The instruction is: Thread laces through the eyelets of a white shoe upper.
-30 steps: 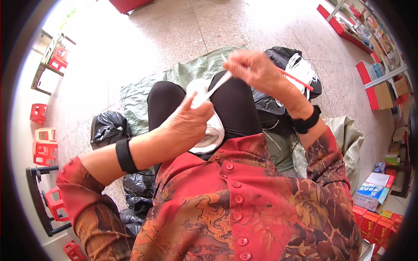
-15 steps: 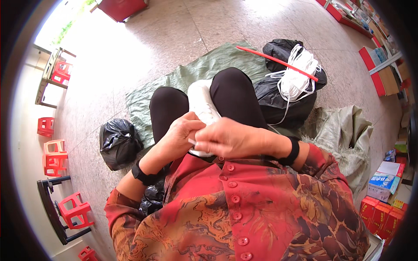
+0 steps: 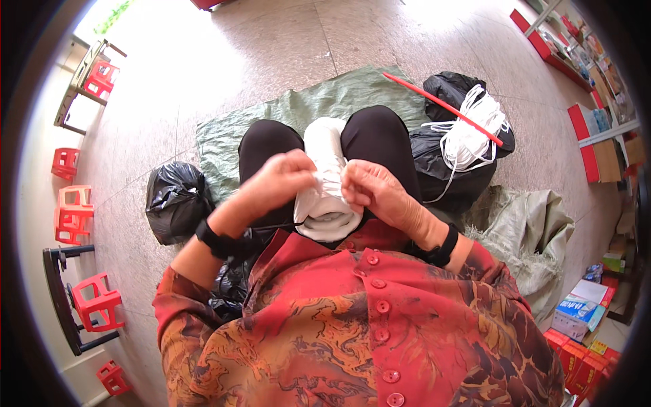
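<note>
A white cloth roll (image 3: 323, 141) lies lengthwise between my thighs, its layered end (image 3: 331, 220) toward my belly. White cord crosses the roll's middle, where the cloth is drawn into creases. My left hand (image 3: 281, 182), somewhat blurred, is at the left side of the roll with its fingers curled in a pinch at the cord. On the opposite side my right hand (image 3: 380, 190) is closed, thumb against the curled fingers, also at the cord. Short stretches of the cord show between the two hands; the ends inside the fingers are hidden.
Bundled white cord (image 3: 471, 132) and a long red pointed stick (image 3: 444, 106) rest on black plastic bags (image 3: 447, 166) at the right. Another black bag (image 3: 178, 200) sits at the left. A green woven sheet (image 3: 224, 146) spreads under my legs; a pale woven sack (image 3: 522, 237) lies crumpled at the right.
My hands were close together over the near part of the roll. They have moved apart, one to each side, and the roll's layered end now shows.
</note>
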Motion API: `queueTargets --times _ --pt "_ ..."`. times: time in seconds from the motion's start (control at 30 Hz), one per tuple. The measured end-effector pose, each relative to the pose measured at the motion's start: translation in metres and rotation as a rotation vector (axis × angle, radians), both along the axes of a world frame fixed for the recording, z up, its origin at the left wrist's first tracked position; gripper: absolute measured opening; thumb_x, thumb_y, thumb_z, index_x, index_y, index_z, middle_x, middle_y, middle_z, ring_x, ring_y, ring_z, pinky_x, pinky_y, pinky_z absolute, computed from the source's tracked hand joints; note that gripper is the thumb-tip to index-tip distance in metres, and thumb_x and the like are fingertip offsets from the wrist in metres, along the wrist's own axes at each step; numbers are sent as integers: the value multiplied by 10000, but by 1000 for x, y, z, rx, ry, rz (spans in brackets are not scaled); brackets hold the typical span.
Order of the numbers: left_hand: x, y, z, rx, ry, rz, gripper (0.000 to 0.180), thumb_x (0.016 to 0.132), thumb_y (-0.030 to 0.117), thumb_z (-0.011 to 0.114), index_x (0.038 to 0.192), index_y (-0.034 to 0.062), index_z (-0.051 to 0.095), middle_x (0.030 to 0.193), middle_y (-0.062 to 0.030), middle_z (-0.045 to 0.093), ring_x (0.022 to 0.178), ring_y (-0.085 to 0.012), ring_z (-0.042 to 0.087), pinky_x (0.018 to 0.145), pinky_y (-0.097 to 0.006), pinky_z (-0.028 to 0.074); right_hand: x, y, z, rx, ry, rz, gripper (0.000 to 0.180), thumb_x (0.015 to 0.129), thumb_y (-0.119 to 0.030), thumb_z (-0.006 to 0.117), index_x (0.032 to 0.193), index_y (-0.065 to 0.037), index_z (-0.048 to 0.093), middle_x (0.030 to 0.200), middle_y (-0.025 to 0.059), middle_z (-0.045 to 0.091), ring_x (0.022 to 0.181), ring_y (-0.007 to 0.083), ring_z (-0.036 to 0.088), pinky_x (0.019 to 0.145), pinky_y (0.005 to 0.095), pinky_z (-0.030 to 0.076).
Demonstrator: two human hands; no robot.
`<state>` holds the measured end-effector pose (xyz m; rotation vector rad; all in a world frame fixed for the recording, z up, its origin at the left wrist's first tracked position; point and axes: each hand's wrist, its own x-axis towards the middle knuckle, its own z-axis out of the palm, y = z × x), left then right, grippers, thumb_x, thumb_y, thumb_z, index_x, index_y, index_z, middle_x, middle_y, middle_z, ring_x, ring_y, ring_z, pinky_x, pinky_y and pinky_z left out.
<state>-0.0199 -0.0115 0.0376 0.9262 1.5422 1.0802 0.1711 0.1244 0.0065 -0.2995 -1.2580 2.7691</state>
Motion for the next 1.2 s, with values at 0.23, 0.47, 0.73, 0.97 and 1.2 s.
queueTargets --times 0.23,0.47,0.73,0.97,1.2 --pt "-50 26 21 -121 -59 86 174 887 191 652 892 17 645 786 -20 616 716 -81 564 644 -242 464 -12 -18 28 556 -182 146 182 984 -185 568 1068 -35 628 769 -9 603 648 39 530 569 200 436" --pt "-92 -82 -53 -400 764 458 302 929 309 636 926 7 634 690 -101 657 588 -164 623 551 -322 493 -4 -16 21 593 -178 29 143 983 -135 575 1072 -40 633 744 -32 586 639 13 488 549 179 371" --pt "-69 -151 -146 -632 -546 341 411 949 326 569 1181 -8 627 1116 -147 687 931 -239 690 809 -371 561 -12 -22 14 631 -123 -67 115 972 -101 588 1023 -10 636 738 -34 577 650 17 505 578 178 406" --pt "-106 -138 -196 -247 -1235 428 306 968 191 498 1094 -49 641 1095 -186 686 980 -268 678 905 -448 540 -14 -25 7 632 -103 -58 101 970 -74 581 1007 4 633 730 -27 572 664 25 525 595 191 428" --pt "-128 -181 -270 -148 -1265 715 245 946 221 534 897 14 655 786 -116 714 629 -219 688 628 -370 604 -15 -28 16 642 -45 39 94 974 -60 558 1012 -1 621 751 -33 560 667 27 503 604 194 423"
